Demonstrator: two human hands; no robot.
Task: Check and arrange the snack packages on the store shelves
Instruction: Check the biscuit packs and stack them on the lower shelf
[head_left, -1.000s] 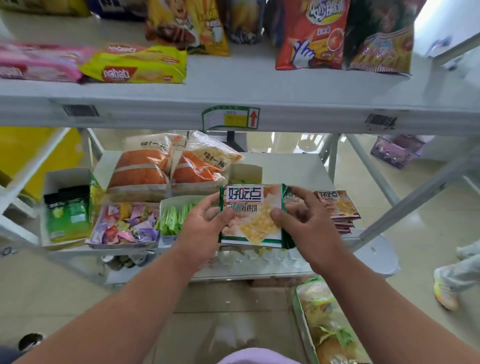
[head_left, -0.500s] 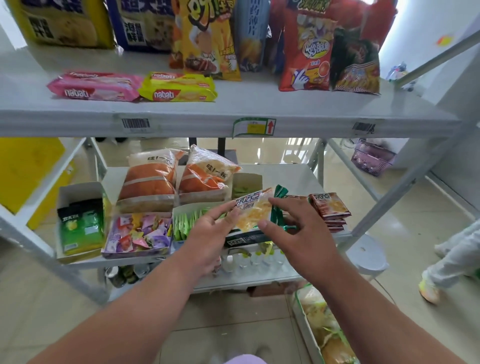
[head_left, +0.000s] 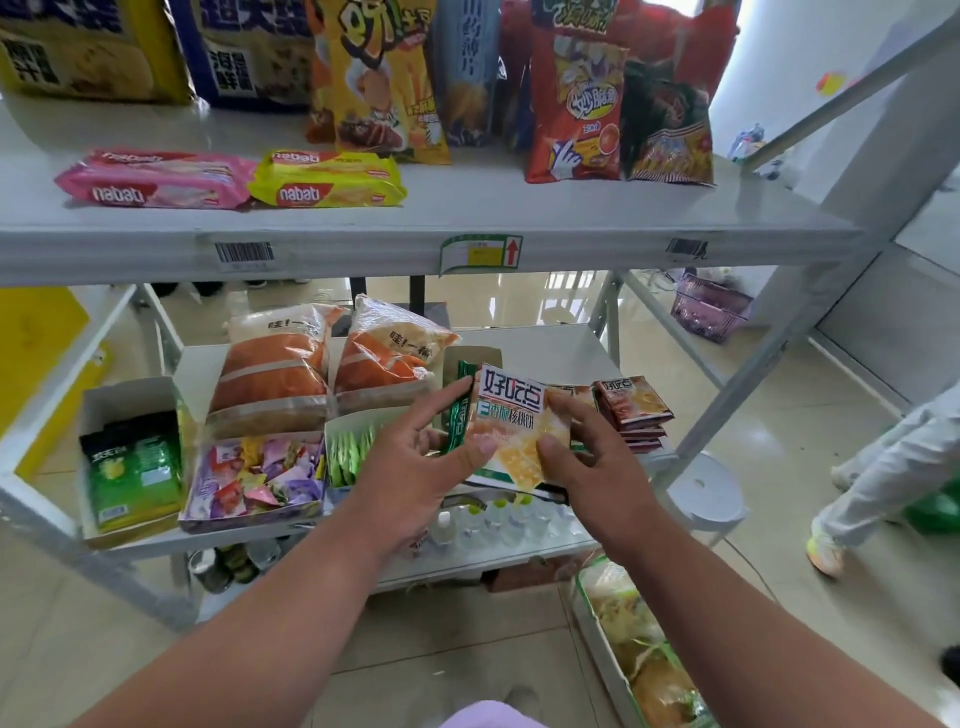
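1. A green-edged biscuit packet (head_left: 511, 431) is held between both hands above the front of the middle shelf (head_left: 545, 345), tilted with its printed face toward the camera.
2. The left hand (head_left: 415, 467) is seen with its thumb pressed on the packet's lower left face and its index finger laid along the green left edge; the packet is pinched there.
3. The right hand (head_left: 597, 462) is seen with its thumb on the packet's lower right face and its fingers curled behind the right edge; the packet is gripped.
4. A stack of dark red packets (head_left: 634, 408) of the same brand lies on the middle shelf just right of the held packet.
5. Two orange bread bags (head_left: 332, 369) stand side by side at the shelf's rear left. In front of them an open box of mixed candies (head_left: 254, 478) and a box of green sachets (head_left: 353, 452) are set.
6. A white carton holding a green-black pouch (head_left: 132, 465) sits at the far left.
7. On the upper shelf (head_left: 467, 208), a pink Nabati wafer pack (head_left: 156, 179) and a yellow Nabati wafer pack (head_left: 327, 179) lie touching; upright crisp bags (head_left: 571, 104) stand behind.
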